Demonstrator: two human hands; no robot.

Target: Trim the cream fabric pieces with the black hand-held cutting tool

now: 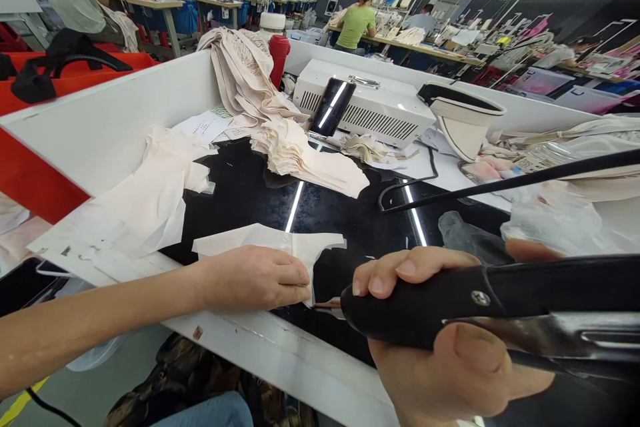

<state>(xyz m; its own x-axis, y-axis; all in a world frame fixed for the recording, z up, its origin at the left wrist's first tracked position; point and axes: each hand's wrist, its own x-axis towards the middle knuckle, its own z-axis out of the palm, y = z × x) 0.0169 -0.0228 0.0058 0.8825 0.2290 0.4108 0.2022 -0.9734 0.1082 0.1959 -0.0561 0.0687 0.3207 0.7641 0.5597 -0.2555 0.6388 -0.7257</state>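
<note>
My left hand (257, 278) is closed, its fingertips pressed together on the near edge of a pale fabric piece (250, 237) lying on the black glossy tabletop (345, 220). In the right foreground, my right hand (450, 353) wraps around a black hand-held tool (415, 307) with a screw in its casing and a shiny metal strip along its underside. The tool's thin metal tip (329, 307) points left and reaches close to the fabric beside my left fingertips. Whether the tip touches the cloth, I cannot tell.
Beyond lie a stack of cream cut pieces (315, 160), a leaning phone (334, 107) and a vented white box (370, 103). More pale fabric (145, 193) covers the left side. A black cable (520, 180) crosses at right above plastic bags (555, 213). A white partition (125, 120) borders the table.
</note>
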